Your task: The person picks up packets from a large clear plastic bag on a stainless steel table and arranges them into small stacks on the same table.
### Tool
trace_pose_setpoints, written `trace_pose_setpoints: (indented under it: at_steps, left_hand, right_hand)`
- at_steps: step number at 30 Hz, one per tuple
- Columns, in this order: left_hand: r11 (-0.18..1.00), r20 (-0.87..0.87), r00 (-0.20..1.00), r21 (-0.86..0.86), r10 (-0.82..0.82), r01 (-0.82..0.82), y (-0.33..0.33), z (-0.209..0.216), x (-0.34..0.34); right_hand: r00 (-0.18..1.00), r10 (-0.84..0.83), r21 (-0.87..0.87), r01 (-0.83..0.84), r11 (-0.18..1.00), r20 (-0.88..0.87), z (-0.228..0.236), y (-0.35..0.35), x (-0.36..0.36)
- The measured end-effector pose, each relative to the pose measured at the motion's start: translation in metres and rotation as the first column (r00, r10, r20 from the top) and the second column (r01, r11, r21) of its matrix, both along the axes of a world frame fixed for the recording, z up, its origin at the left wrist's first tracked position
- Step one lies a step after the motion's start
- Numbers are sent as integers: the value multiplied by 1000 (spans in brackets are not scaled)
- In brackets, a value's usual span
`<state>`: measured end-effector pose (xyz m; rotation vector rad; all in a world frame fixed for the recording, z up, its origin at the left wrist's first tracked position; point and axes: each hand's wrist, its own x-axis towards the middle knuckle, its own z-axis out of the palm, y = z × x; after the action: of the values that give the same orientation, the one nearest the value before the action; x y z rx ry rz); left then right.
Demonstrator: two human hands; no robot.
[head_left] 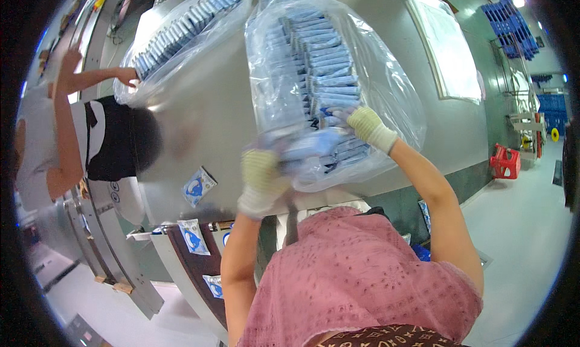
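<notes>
Rows of flat blue-and-white packets (329, 60) stand on edge inside a large clear plastic bag (386, 75) on the metal table. My left hand (263, 181), in a pale yellow-and-white knitted glove, is smeared by motion at the bag's near left edge. Its fingers close on the left end of a blurred packet (314, 144), which lies over the near end of the rows. My right hand (368, 126), gloved alike, reaches in from the right. Its bent fingers grip packets at the near part of the row, their tips partly hidden among them.
A co-worker's hand (127, 76) touches another filled clear bag (181, 38) at the far left. A loose packet (199, 187) lies on the metal table (205, 111). More packets sit on a brown conveyor belt (193, 268) below left. A red stool (505, 162) stands on the floor at right.
</notes>
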<state>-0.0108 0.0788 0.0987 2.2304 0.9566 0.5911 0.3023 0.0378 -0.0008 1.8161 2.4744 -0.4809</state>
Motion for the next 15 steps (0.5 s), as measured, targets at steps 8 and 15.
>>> trace_pose_setpoints:
  at_steps: [8,15]
  left_hand:
    - [965,-457,872,96,-173,242,-39,-121,193]
    - [997,-148,987,-37,63,-69,-37,-119,120]
  right_hand:
    - [92,-345,-248,529,811,-934,-56,-46,105]
    - [-589,-486,-762,531,369,-646,-88,-76,60]
